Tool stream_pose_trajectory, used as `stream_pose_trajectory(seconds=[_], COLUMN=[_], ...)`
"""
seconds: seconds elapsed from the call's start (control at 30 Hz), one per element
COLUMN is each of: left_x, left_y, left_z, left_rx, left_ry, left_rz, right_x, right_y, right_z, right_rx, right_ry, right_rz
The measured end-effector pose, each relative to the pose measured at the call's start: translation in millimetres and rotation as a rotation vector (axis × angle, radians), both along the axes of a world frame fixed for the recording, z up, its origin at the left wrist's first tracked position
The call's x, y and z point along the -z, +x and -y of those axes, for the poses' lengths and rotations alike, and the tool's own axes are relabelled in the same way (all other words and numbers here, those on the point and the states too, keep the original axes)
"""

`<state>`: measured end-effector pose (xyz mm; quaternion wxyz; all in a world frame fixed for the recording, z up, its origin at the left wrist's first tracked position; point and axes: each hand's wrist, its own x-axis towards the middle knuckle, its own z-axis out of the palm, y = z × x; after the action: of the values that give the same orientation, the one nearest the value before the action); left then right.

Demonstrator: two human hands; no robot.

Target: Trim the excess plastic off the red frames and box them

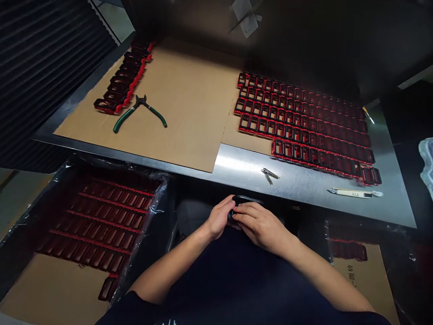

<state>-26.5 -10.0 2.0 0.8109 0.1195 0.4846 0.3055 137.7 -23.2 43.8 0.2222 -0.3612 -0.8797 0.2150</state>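
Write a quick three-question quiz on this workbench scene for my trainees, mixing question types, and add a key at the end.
1. Multiple choice: What do the larger pliers lie on?
A) bare metal
B) a cardboard sheet
C) a plastic-lined box

2. True or false: The left hand and right hand each hold a separate red-and-black frame, well apart from each other.

3. Fill in the blank: The larger pliers have ______ handles.

Key:
1. B
2. False; the hands are together at one dark item.
3. green
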Motion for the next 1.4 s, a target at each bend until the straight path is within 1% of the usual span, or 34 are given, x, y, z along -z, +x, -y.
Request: stream_pose_trajectory(seconds=[0.07,0.23,0.4,0.5,0.57,0.67,0.8,0.83,0.9,0.93,0.97,1.0,1.07,1.1,1.13,1.17,1.27,1.4], left_x=[0.5,4.9,9.1,10.3,11.4,13.3,12.0,10.5,6.3,3.9,1.3,-1.3,-5.7,-7.3,-8.3,-8.8,-7.5,-4.5], left_y=[0,2,4,4,5,6,6,5,4,3,3,2,-1,-3,-5,-7,-15,-21], left_z=[0,1,1,0,0,-1,-3,-4,-5,-5,-5,-4,-4,-4,-3,-3,-1,1], left_rx=[-0.005,-0.009,0.006,-0.003,-0.018,-0.06,-0.101,-0.102,-0.111,-0.124,-0.14,-0.153,-0.16,-0.152,-0.139,-0.125,-0.094,-0.107], left_ry=[-0.009,-0.041,-0.058,-0.037,-0.023,0.01,0.08,0.098,0.134,0.155,0.178,0.203,0.246,0.263,0.278,0.291,0.326,0.342], left_rz=[0.005,0.014,0.017,0.031,0.045,0.065,0.113,0.128,0.148,0.151,0.15,0.149,0.148,0.147,0.144,0.136,0.083,-0.025], right_x=[1.0,10.1,14.5,12.7,9.5,2.8,-3.2,-3.4,-2.3,-1.2,-0.1,0.9,2.4,2.8,3.0,3.2,4.1,7.5], right_y=[0,-2,1,4,6,7,10,12,15,16,17,17,16,14,13,12,10,9], right_z=[1,3,-2,-2,-1,2,9,12,17,18,19,20,18,16,14,12,5,0], right_rx=[-0.009,0.04,-0.006,-0.008,0.039,0.146,0.209,0.261,0.438,0.537,0.619,0.667,0.661,0.637,0.616,0.602,0.57,0.527], right_ry=[-0.006,0.015,-0.113,-0.099,-0.065,-0.028,0.055,0.103,0.173,0.142,0.046,-0.112,-0.485,-0.628,-0.725,-0.787,-0.906,-1.047], right_rz=[-0.004,-0.101,-0.178,-0.202,-0.224,-0.231,-0.219,-0.243,-0.307,-0.345,-0.389,-0.436,-0.54,-0.589,-0.627,-0.654,-0.727,-0.827])
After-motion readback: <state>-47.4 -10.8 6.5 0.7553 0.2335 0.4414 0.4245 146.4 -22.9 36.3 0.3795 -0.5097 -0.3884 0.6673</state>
